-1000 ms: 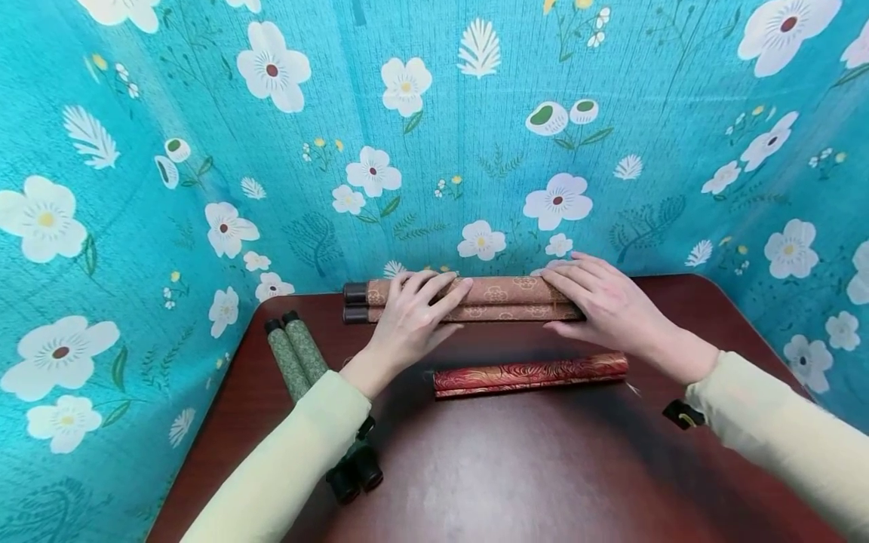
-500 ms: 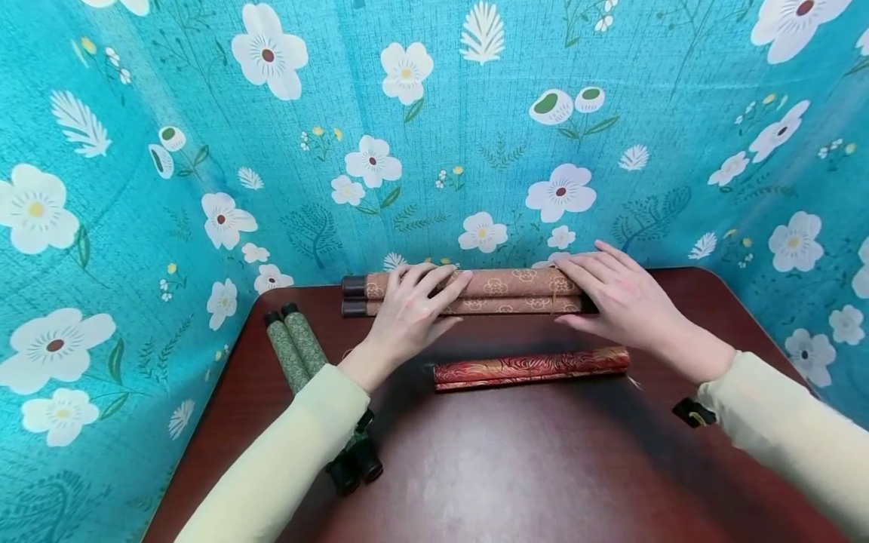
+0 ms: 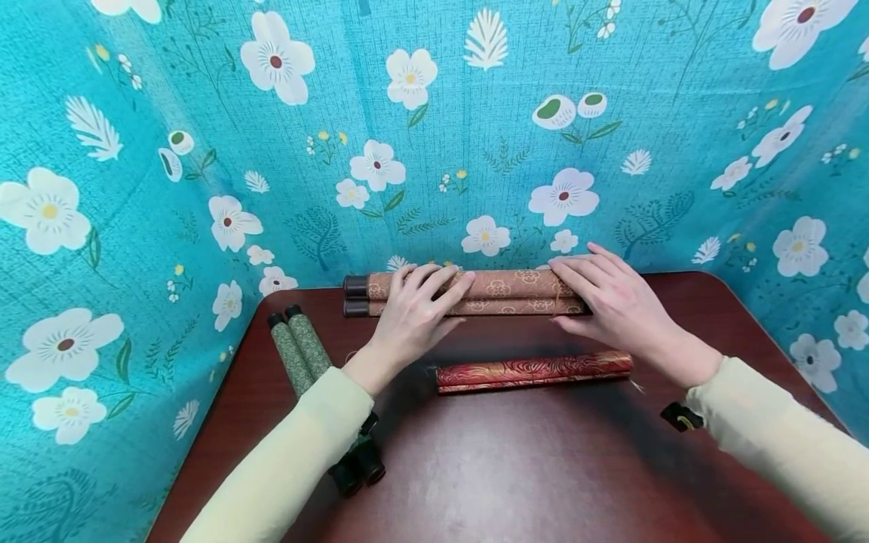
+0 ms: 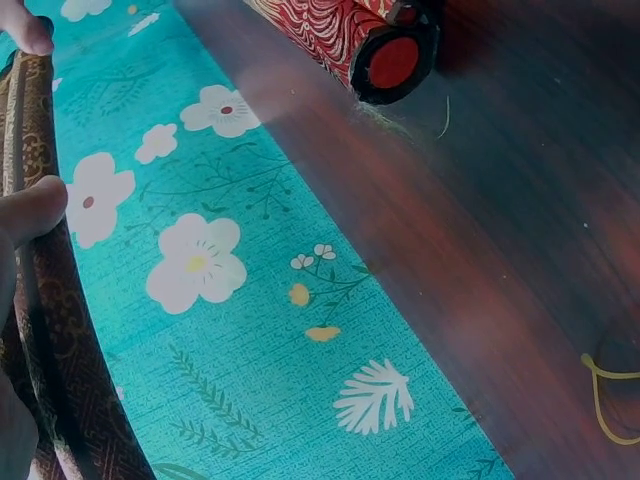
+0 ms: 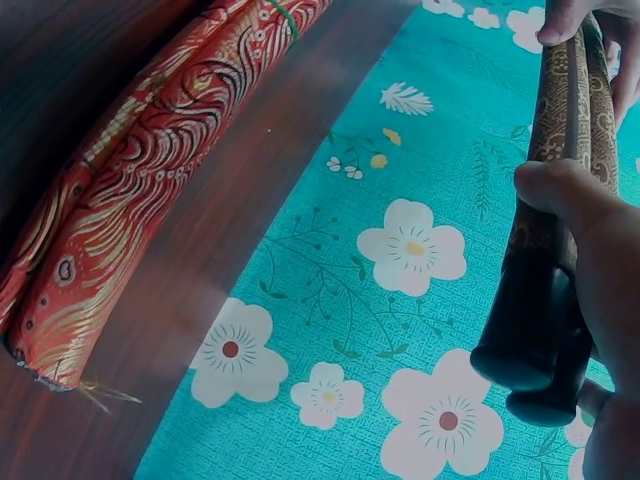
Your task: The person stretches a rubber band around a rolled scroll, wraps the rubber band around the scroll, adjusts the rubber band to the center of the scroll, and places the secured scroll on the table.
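Observation:
A brown patterned hanging scroll (image 3: 512, 285), rolled from both ends into two parallel rolls with dark end knobs, lies level along the far side of the table. My left hand (image 3: 413, 311) grips its left part, fingers over the top and thumb at the near side. Near the other end, my right hand (image 3: 614, 300) holds it the same way. In the right wrist view the right thumb lies along the roll, just above the black knobs (image 5: 525, 325). Closer to me rests a red and gold rolled scroll (image 3: 532, 372), which neither hand touches.
A green rolled scroll (image 3: 307, 345) with black knobs lies slanted at the left, partly under the left sleeve (image 3: 299, 445). Blue flowered cloth (image 3: 441, 151) hangs behind the dark red table (image 3: 529, 467) and at both sides. A yellow cord loop (image 4: 600, 400) shows in the left wrist view.
My right hand has shifted slightly right along the brown scroll, uncovering its thin tie and part of the dark end. The left hand keeps its hold, and the other scrolls stay put.

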{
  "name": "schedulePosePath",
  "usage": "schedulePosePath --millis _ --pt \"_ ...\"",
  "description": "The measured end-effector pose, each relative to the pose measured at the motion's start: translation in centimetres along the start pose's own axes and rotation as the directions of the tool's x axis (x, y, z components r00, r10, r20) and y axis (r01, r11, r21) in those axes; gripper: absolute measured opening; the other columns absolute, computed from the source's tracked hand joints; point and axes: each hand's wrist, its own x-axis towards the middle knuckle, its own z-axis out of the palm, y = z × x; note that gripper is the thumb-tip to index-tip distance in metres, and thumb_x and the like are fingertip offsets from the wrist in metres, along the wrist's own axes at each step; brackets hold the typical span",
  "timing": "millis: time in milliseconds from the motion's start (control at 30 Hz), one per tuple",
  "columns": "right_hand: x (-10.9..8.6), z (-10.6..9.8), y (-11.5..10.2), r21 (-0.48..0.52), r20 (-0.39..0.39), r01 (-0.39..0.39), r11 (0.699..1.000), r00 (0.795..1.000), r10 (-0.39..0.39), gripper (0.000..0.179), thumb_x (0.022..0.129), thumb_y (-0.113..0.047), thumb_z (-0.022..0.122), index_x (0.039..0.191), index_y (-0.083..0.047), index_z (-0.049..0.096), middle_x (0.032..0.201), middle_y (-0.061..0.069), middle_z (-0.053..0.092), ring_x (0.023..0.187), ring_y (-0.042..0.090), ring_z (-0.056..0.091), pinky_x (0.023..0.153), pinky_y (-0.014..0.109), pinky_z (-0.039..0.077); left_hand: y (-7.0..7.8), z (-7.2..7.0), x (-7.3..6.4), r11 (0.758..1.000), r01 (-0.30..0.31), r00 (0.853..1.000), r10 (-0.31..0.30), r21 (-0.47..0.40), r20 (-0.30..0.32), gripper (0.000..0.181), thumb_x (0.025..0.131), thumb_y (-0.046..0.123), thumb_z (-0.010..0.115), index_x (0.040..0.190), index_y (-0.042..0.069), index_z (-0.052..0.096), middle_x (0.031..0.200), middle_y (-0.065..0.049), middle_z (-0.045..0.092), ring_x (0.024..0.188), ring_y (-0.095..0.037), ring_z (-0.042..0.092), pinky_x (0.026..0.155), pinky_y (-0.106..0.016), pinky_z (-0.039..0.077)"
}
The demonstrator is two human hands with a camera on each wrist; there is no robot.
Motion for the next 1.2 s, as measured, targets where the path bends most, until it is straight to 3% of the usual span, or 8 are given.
schedulePosePath --millis 367,633,733,833,900,1000,1100,1200 --pt "1.2 0.3 -1.0 -0.001 -0.021 0.048 0.999 0.999 -0.048 0.075 0.11 -0.058 0.049 0.147 0.006 0.059 0.128 0.026 0.069 0.12 0.046 0.064 0.126 0.053 0.033 0.6 -0.1 0.5 0.999 -0.006 1.0 0.006 0.044 -0.001 0.073 0.08 0.032 0.097 0.146 0.016 0.067 0.136 -0.01 0.069 0.123 -0.031 0.063 0.102 -0.061 0.049" --pt "0.1 -0.4 -0.7 -0.074 -0.015 -0.02 0.997 1.0 0.019 0.087 0.107 -0.069 0.043 0.149 0.005 0.057 0.13 0.026 0.068 0.116 0.046 0.064 0.127 0.052 0.03 0.6 -0.3 0.3 0.999 -0.007 1.0 0.008 0.041 -0.011 0.074 0.078 0.031 0.099 0.144 0.016 0.068 0.135 -0.009 0.069 0.122 -0.031 0.063 0.102 -0.062 0.049" --pt "0.1 -0.4 -0.6 -0.063 -0.018 -0.014 0.998 1.0 0.013 0.079 0.101 -0.058 0.062 0.147 0.006 0.058 0.128 0.025 0.069 0.114 0.047 0.064 0.128 0.053 0.029 0.7 -0.3 0.3 0.999 -0.007 1.0 0.008 0.043 -0.017 0.074 0.079 0.031 0.098 0.145 0.016 0.068 0.135 -0.009 0.069 0.122 -0.032 0.063 0.102 -0.062 0.05" --pt "0.3 -0.2 -0.8 -0.039 -0.021 -0.008 0.999 1.0 0.007 0.079 0.083 -0.037 0.082 0.146 0.007 0.059 0.127 0.026 0.068 0.113 0.048 0.064 0.128 0.054 0.028 1.0 -0.3 0.4 0.999 -0.003 1.0 0.004 0.049 -0.027 0.074 0.079 0.031 0.098 0.144 0.016 0.068 0.134 -0.009 0.069 0.122 -0.032 0.063 0.102 -0.062 0.05" --pt "0.6 -0.1 -1.0 -0.028 -0.021 0.003 1.0 1.0 -0.003 0.087 0.072 -0.028 0.09 0.146 0.006 0.059 0.127 0.026 0.068 0.114 0.047 0.064 0.128 0.054 0.028 1.1 -0.3 0.5 0.998 -0.006 0.999 0.008 0.055 -0.035 0.075 0.078 0.032 0.099 0.144 0.016 0.068 0.134 -0.009 0.069 0.122 -0.031 0.063 0.102 -0.062 0.05" --pt "1.2 0.1 -1.5 -0.027 -0.026 0.027 0.999 0.999 -0.028 0.092 0.067 -0.023 0.096 0.146 0.006 0.059 0.127 0.025 0.069 0.114 0.046 0.064 0.126 0.056 0.031 1.4 -0.3 0.8 0.997 -0.018 0.999 0.02 0.075 -0.037 0.075 0.079 0.035 0.098 0.145 0.016 0.068 0.134 -0.009 0.069 0.121 -0.031 0.063 0.101 -0.06 0.051" --pt "1.5 0.1 -1.7 -0.029 -0.031 0.049 0.998 0.998 -0.05 0.092 0.072 -0.026 0.096 0.149 0.005 0.056 0.128 0.025 0.069 0.115 0.046 0.065 0.123 0.059 0.035 1.6 -0.3 0.9 0.996 -0.025 0.999 0.028 0.087 -0.035 0.074 0.08 0.036 0.097 0.145 0.017 0.068 0.134 -0.008 0.069 0.121 -0.03 0.063 0.101 -0.06 0.051" --pt "1.2 -0.3 -1.7 -0.044 -0.037 0.038 0.998 0.999 -0.039 0.081 0.094 -0.044 0.081 0.153 0.004 0.053 0.129 0.026 0.068 0.116 0.046 0.064 0.122 0.06 0.035 1.6 -0.4 1.0 0.996 -0.019 0.999 0.022 0.086 -0.036 0.074 0.081 0.036 0.097 0.146 0.017 0.067 0.135 -0.009 0.069 0.122 -0.03 0.063 0.102 -0.061 0.051"
